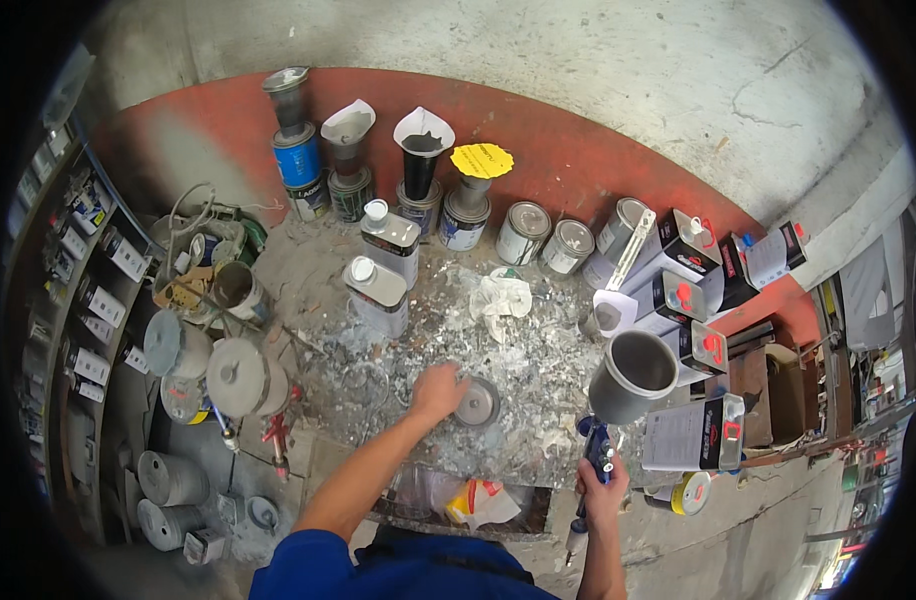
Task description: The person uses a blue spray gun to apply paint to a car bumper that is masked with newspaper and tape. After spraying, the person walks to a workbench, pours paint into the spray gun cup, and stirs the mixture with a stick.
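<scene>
My right hand (603, 487) is wrapped around the handle of a blue spray gun (596, 440). On top of the gun sits a grey paint cup (618, 398), uncovered, its dark inside facing up. My left hand (439, 392) is at the bench top, fingers curled against the left rim of a round grey lid (477, 402). The lid lies flat on the paint-crusted workbench (538, 370). My thumb is mostly hidden. Beyond my left hand stand two rectangular metal cans with white caps, a nearer one (377, 298) and a farther one (390, 242).
Several paint cans (524, 232) line the red wall, some with paper funnels (424, 130). Rectangular cans with red caps (700, 348) crowd the right side. A crumpled white cloth (501, 297) lies mid-bench. Buckets (246, 377) and shelves (96, 320) stand left; an open drawer (428, 490) is in front.
</scene>
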